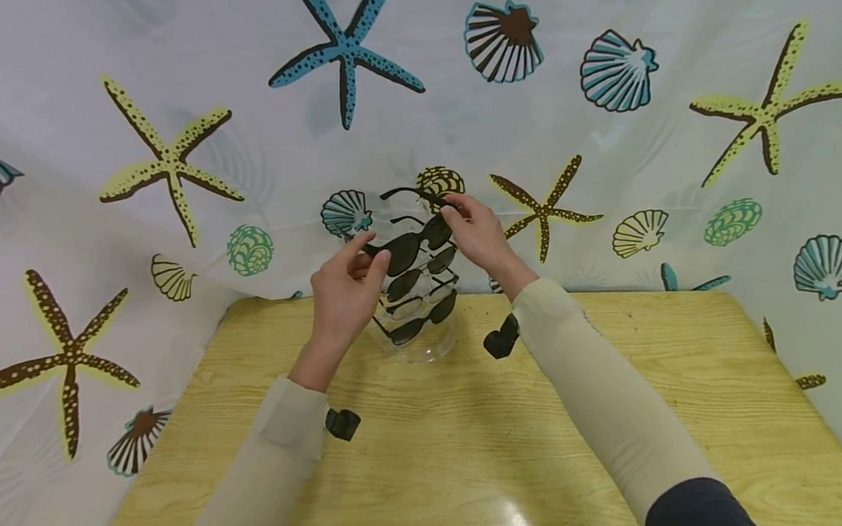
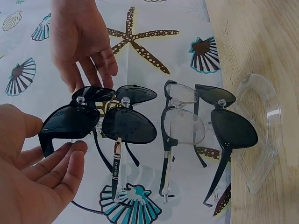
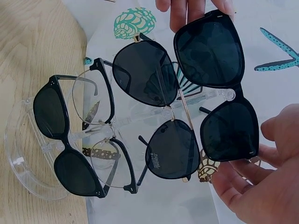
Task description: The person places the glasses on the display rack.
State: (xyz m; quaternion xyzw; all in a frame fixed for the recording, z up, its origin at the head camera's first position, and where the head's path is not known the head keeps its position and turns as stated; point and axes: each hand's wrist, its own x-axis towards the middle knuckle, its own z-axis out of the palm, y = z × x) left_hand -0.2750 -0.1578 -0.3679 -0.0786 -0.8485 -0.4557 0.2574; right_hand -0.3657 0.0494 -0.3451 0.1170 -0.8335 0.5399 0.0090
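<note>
Black thick-framed sunglasses [image 1: 402, 254] are at the top of a clear plastic display stand [image 3: 13, 151]. My left hand [image 1: 343, 292] holds their left end between thumb and fingers. At the opposite end, my right hand [image 1: 483, 235] grips the frame near the hinge. Their nose bridge is at the stand's top peg in the right wrist view; whether it bears on the peg I cannot tell. Below them on the stand sit thin metal-bridged sunglasses [image 3: 145, 72], clear-lensed eyeglasses [image 2: 184, 126] and, lowest, another dark pair of sunglasses [image 2: 235, 129].
The stand is near the back edge of a wooden table [image 1: 432, 447]. Right behind it hangs a white cloth [image 1: 420, 134] printed with starfish and shells. Small black devices [image 1: 343, 424] are worn at both wrists.
</note>
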